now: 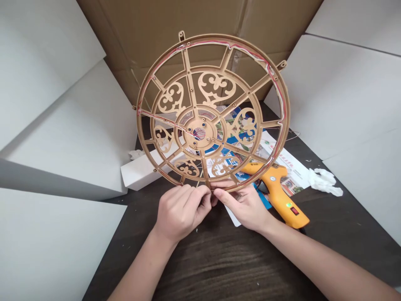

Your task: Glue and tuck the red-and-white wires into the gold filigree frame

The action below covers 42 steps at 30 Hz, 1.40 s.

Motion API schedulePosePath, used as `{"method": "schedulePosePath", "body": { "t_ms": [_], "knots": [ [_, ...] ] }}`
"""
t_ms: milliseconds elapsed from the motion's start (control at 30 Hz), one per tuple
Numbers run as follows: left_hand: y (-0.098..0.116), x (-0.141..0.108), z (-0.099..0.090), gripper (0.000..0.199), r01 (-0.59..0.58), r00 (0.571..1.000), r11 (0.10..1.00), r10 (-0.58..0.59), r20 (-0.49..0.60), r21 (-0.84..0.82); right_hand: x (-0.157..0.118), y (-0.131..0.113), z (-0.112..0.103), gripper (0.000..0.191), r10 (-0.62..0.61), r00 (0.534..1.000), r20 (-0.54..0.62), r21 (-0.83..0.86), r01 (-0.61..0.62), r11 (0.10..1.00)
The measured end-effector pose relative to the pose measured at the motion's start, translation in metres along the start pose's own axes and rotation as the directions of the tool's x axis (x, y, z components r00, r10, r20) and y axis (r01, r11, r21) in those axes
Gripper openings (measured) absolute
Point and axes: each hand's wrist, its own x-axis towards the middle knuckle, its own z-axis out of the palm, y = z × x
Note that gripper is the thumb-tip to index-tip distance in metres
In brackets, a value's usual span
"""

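A round tan frame (202, 144), wheel-like with spokes and scrollwork, stands tilted up before me. Red and white wires (216, 42) run along the inside of its rim and down one spoke to the hub. My right hand (249, 207) grips the bottom of the rim, thumb in front and fingers behind. Just beside it, my left hand (183, 209) is closed in a pinch at the lower edge; what its fingertips hold is hidden. An orange glue gun (277, 190), with a green light and a red switch, lies behind my right hand.
Printed papers (285, 161) and a long white box (138, 173) lie on the dark table (200, 267) behind the frame. Crumpled white tissue (326, 182) is at the right. White panels (354, 92) flank both sides, and brown cardboard (163, 19) stands at the back.
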Motion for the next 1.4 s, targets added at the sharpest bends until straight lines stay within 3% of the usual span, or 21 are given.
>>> {"method": "schedulePosePath", "body": {
  "t_ms": [400,667,933,1033,1200,1400],
  "knots": [
    [-0.009,0.002,-0.011,0.017,0.102,0.99,0.985,-0.087,-0.108,0.142,-0.001,0.0,-0.003,0.017,0.02,0.999,-0.035,-0.115,-0.024,0.993],
    [-0.005,0.001,-0.007,0.015,0.07,0.997,0.993,-0.065,-0.052,0.096,0.001,-0.001,-0.004,0.016,-0.053,0.998,-0.042,-0.192,0.044,0.98],
    [-0.015,-0.003,-0.007,0.017,0.161,0.979,0.986,-0.154,-0.135,0.04,0.001,-0.001,-0.005,0.021,0.007,0.997,-0.072,-0.152,-0.018,0.988],
    [-0.021,-0.005,-0.008,0.011,0.259,0.951,0.965,-0.261,-0.164,-0.035,0.002,0.0,-0.007,0.021,-0.014,0.993,-0.116,-0.183,-0.008,0.983],
    [-0.025,-0.005,-0.001,0.022,0.488,0.833,0.861,-0.508,-0.219,-0.142,0.002,-0.001,-0.009,0.019,-0.08,0.982,-0.172,-0.252,0.034,0.967],
    [-0.017,-0.009,0.01,0.009,0.533,0.811,0.71,-0.583,0.04,-0.461,0.003,-0.006,-0.006,0.015,-0.078,0.985,-0.155,-0.243,0.039,0.969]
  ]
}}
